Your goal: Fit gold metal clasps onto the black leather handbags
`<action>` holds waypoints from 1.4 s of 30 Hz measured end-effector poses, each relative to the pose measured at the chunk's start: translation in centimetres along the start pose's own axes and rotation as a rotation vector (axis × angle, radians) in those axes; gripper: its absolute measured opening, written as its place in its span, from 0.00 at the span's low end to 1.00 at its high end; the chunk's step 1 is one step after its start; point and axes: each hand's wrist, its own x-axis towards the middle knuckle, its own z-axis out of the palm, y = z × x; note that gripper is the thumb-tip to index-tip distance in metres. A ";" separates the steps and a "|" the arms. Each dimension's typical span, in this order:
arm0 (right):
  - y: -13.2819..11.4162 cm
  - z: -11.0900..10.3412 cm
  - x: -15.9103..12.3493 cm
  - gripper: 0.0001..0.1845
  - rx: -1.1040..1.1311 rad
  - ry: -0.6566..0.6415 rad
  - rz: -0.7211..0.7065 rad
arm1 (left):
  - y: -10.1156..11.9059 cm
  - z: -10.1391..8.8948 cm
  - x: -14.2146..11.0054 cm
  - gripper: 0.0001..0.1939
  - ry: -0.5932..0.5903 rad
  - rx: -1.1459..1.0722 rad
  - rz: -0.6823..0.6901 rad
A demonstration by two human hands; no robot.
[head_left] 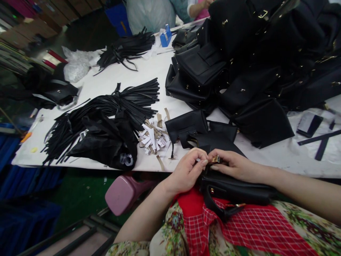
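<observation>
A black leather handbag (237, 190) with gold fittings lies across my lap at the table's front edge. Both hands meet above it. My right hand (237, 165) is closed around a shiny gold buckle (215, 160) at the bag's top. Against the buckle's left side, my left hand (189, 169) is pinched shut; what sits between its fingertips is too small to make out. A black strap (214, 208) hangs from the bag over the red checked apron (255, 227). Just beyond my hands, black bag parts (186, 126) rest on the table.
A large pile of black bags (202, 67) covers the right of the white table (149, 71). Bundled black straps (106, 103), a black plastic bag (106, 138) and paper strips (154, 137) lie left. A pink stool (121, 195) stands below. Another person's arm (195, 9) shows behind.
</observation>
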 end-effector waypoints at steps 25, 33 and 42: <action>0.3 0.4 -0.2 0.10 -0.073 0.075 -0.019 | 1.9 0.8 2.4 0.08 0.043 -0.148 -0.191; 0.9 0.5 -0.6 0.17 -0.101 0.089 0.029 | 3.5 0.3 3.9 0.11 0.052 -0.872 -0.157; 0.4 0.3 -0.5 0.14 0.031 0.056 0.060 | 2.8 -2.3 3.6 0.12 0.096 -0.948 -0.065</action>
